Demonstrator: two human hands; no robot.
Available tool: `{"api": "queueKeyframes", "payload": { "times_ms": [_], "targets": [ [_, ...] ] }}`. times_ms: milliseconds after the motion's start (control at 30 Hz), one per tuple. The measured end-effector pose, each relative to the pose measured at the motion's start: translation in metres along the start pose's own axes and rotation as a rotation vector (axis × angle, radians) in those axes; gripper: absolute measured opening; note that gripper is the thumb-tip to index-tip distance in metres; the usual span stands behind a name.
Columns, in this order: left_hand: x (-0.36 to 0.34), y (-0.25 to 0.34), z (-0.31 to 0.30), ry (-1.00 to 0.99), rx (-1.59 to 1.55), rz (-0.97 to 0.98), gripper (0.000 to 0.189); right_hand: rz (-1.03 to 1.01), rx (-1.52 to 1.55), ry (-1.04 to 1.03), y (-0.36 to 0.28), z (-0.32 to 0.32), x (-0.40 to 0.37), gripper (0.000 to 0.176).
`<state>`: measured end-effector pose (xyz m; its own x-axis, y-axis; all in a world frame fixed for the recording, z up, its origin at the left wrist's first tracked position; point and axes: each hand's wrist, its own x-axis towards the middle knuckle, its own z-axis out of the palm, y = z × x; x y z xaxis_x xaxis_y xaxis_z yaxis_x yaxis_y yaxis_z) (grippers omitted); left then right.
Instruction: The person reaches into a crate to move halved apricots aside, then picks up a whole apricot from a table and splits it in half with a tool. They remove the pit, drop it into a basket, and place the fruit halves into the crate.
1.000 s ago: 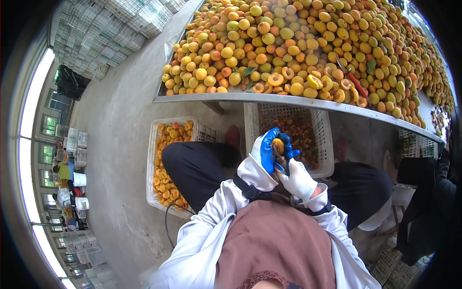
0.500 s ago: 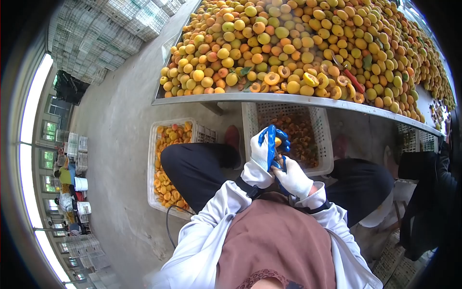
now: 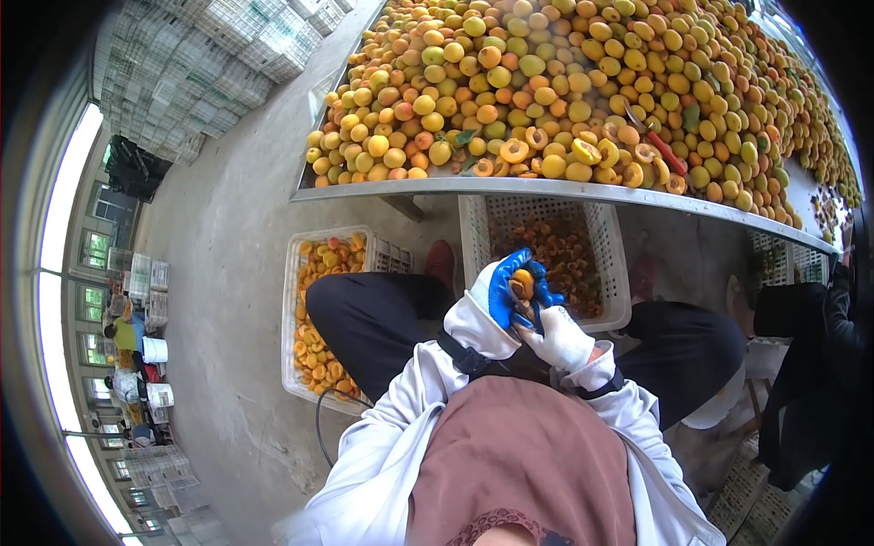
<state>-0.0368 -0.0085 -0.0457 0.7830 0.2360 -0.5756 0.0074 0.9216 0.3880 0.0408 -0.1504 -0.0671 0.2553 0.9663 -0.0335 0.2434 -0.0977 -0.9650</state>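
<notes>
My left hand (image 3: 502, 293), in a white glove with blue coated fingers, is closed round an apricot (image 3: 522, 281) that shows orange with a brown patch at its near side. Close against it, my right hand (image 3: 559, 338) wears the same kind of glove, its fingers bent in at the fruit; what they grip is hidden. Both hands are over my lap, at the near edge of a white perforated crate (image 3: 619, 273) holding brownish apricot pieces (image 3: 555, 246). A second white crate (image 3: 288, 337), full of orange apricot halves (image 3: 319, 350), stands beside my leg.
Ahead is a metal-edged table (image 3: 510, 186) heaped with whole apricots (image 3: 437, 82). A red-handled knife (image 3: 668, 153) lies on the heap near cut halves (image 3: 514, 150). Stacked crates (image 3: 182, 73) fill the far left; people (image 3: 125, 337) are further off. A black cable (image 3: 320, 423) hangs by my side.
My left hand has turned and opened out somewhat, so the apricot shows more in its fingers. My right hand has moved slightly right and stays close to it.
</notes>
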Motion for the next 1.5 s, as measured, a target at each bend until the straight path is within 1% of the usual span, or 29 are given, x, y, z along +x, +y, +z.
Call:
{"api": "queueKeyframes", "payload": {
  "times_ms": [33, 133, 267, 333, 367, 400, 433, 467, 500, 533, 567, 600, 633, 667, 733, 767, 800, 833, 867, 967, 1033, 1100, 1133, 1167, 1233, 1367, 1433, 1467, 1500],
  "targets": [
    [-0.003, 0.000, 0.003, -0.001, 0.000, 0.002, 0.031, -0.024, -0.036, -0.045, -0.001, -0.003, 0.000, 0.036],
    [-0.008, -0.002, 0.007, 0.016, -0.011, 0.006, 0.031, 0.004, -0.046, -0.079, -0.003, -0.007, -0.003, 0.037],
    [-0.016, -0.002, 0.012, -0.020, 0.055, 0.060, 0.032, -0.037, 0.042, -0.003, -0.003, -0.007, -0.006, 0.039],
    [-0.016, 0.001, 0.005, -0.047, 0.087, 0.091, 0.033, -0.231, -0.129, -0.073, 0.004, -0.007, -0.006, 0.040],
    [-0.007, 0.006, -0.009, -0.051, -0.018, -0.067, 0.033, -0.233, -0.129, -0.072, 0.005, -0.004, -0.007, 0.040],
    [-0.007, 0.010, -0.010, -0.055, -0.124, -0.221, 0.035, -0.318, -0.143, -0.046, 0.004, -0.001, -0.006, 0.042],
    [-0.009, 0.006, -0.009, -0.057, -0.119, -0.216, 0.035, -0.406, -0.157, -0.017, 0.003, 0.000, -0.006, 0.043],
    [-0.010, 0.000, -0.006, -0.112, -0.170, -0.140, 0.036, -0.308, -0.050, -0.021, 0.001, 0.000, -0.007, 0.042],
    [-0.013, -0.002, -0.001, -0.171, -0.218, -0.065, 0.039, -0.202, 0.023, 0.059, 0.007, 0.001, -0.009, 0.034],
    [-0.006, 0.000, -0.008, -0.297, -0.250, -0.045, 0.048, -0.124, 0.049, 0.142, 0.012, 0.001, -0.009, 0.030],
    [0.001, 0.000, -0.010, -0.307, -0.244, -0.040, 0.048, -0.044, 0.075, 0.220, 0.011, -0.001, -0.009, 0.025],
    [0.007, -0.001, -0.011, -0.309, -0.225, 0.055, 0.052, -0.073, 0.105, 0.449, 0.006, 0.000, -0.006, 0.021],
    [0.012, -0.001, -0.015, -0.311, -0.206, 0.151, 0.056, -0.098, 0.053, 0.586, 0.017, -0.002, 0.001, 0.022],
    [0.020, 0.001, -0.030, -0.446, -0.204, 0.128, 0.060, -0.023, -0.002, 0.598, 0.020, -0.007, 0.000, 0.023],
    [0.015, -0.001, -0.032, -0.429, -0.207, 0.120, 0.060, 0.089, -0.084, 0.595, 0.012, -0.013, -0.004, 0.026],
    [0.012, -0.003, -0.032, -0.404, -0.221, 0.108, 0.060, 0.079, -0.085, 0.597, 0.010, -0.011, -0.005, 0.026],
    [0.006, -0.006, -0.025, -0.297, -0.189, 0.164, 0.057, -0.033, -0.101, 0.606, 0.010, -0.008, -0.006, 0.028],
    [0.006, -0.009, -0.025, -0.301, -0.188, 0.175, 0.057, -0.146, -0.116, 0.610, 0.010, -0.006, -0.007, 0.030],
    [0.007, -0.012, -0.026, -0.277, -0.190, 0.211, 0.054, -0.144, -0.085, 0.582, 0.010, -0.004, -0.008, 0.035],
    [0.002, -0.023, -0.022, -0.233, -0.152, 0.268, 0.049, -0.189, -0.120, 0.574, 0.006, 0.003, -0.007, 0.037],
    [-0.004, -0.031, -0.014, -0.187, -0.083, 0.292, 0.044, -0.189, -0.138, 0.548, -0.005, 0.005, -0.008, 0.038],
    [-0.011, -0.036, -0.006, -0.142, -0.014, 0.311, 0.038, -0.146, -0.208, 0.521, -0.009, 0.006, -0.010, 0.036],
    [-0.018, -0.033, 0.000, -0.139, -0.042, 0.261, 0.035, -0.147, -0.213, 0.507, -0.009, 0.005, -0.011, 0.033],
    [-0.020, -0.034, 0.002, -0.144, -0.041, 0.265, 0.035, -0.152, -0.216, 0.508, -0.008, 0.004, -0.011, 0.033],
    [-0.021, -0.036, -0.002, -0.203, 0.049, 0.313, 0.036, -0.253, -0.162, 0.494, -0.008, 0.003, -0.013, 0.032],
    [-0.028, -0.037, -0.010, -0.268, 0.024, 0.282, 0.033, -0.268, -0.249, 0.538, -0.010, 0.001, -0.016, 0.028],
    [-0.054, -0.034, 0.004, -0.023, 1.296, 1.024, 0.037, -0.230, -0.148, 0.676, -0.012, -0.002, -0.018, 0.022],
    [-0.051, -0.034, 0.003, -0.018, 1.123, 1.034, 0.046, -0.268, -0.043, 0.782, -0.007, -0.001, -0.014, 0.016],
    [-0.064, -0.023, 0.009, -0.013, 0.997, 1.000, 0.045, -0.205, -0.096, 0.771, -0.011, -0.009, -0.019, 0.016]
  ]
}}
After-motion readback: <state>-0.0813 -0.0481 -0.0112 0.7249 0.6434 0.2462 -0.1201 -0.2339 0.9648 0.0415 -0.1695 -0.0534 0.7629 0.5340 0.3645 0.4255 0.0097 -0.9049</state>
